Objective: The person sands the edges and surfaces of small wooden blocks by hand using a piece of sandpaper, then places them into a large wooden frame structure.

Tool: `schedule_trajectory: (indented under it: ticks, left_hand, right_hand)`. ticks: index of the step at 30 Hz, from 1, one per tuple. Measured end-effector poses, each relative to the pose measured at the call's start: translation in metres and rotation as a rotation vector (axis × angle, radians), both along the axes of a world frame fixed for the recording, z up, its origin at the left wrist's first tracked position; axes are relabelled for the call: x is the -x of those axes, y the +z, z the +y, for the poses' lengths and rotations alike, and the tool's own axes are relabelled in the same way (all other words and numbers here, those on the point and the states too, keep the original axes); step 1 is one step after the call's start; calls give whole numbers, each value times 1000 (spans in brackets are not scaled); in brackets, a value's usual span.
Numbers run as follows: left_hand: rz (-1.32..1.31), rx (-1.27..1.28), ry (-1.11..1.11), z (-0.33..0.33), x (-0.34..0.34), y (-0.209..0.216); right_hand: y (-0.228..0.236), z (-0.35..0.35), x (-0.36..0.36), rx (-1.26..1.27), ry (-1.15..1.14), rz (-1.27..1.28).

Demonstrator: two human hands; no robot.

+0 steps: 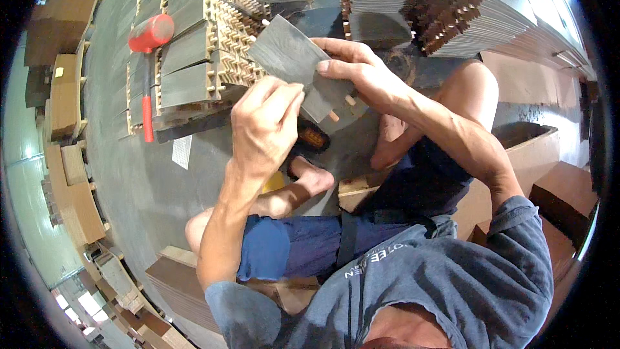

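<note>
My right hand point(361, 68) grips a small grey wood-grain board point(284, 52) by its right edge, thumb on top. The board is held tilted in front of a stack. A short wooden dowel point(334, 116) sticks out at its lower end, and a second dowel point(351, 100) shows close by. My left hand point(263, 113) is closed in a pinch at the board's lower left edge. Whatever lies between those fingertips, if anything, is hidden.
Stacked grey boards point(184, 58) with rows of dowels stand at the far left, with a red mallet point(152, 33) on them. More board stacks point(445, 6) stand far right. A dark oval object point(314, 136) lies below the board. Cardboard boxes point(533, 155) are at right.
</note>
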State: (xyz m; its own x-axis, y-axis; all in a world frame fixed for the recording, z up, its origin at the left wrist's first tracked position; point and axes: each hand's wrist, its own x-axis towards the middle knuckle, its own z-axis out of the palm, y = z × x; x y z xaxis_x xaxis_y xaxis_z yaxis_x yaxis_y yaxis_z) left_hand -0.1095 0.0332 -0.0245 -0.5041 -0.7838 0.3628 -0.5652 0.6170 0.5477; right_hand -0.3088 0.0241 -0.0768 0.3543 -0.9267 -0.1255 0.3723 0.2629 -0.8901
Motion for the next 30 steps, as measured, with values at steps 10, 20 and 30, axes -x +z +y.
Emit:
schedule_trajectory:
  ticks: [10, 20, 30]
  left_hand:
    - [741, -678, 292, -32, -47, 14]
    - [821, -726, 388, -30, -49, 6]
    - [669, -327, 460, -40, -56, 16]
  right_hand:
    - [-3, -3, 1, 67, 78, -18]
    - [19, 21, -15, 849, -66, 973]
    - [8, -4, 2, -310, 374, -616]
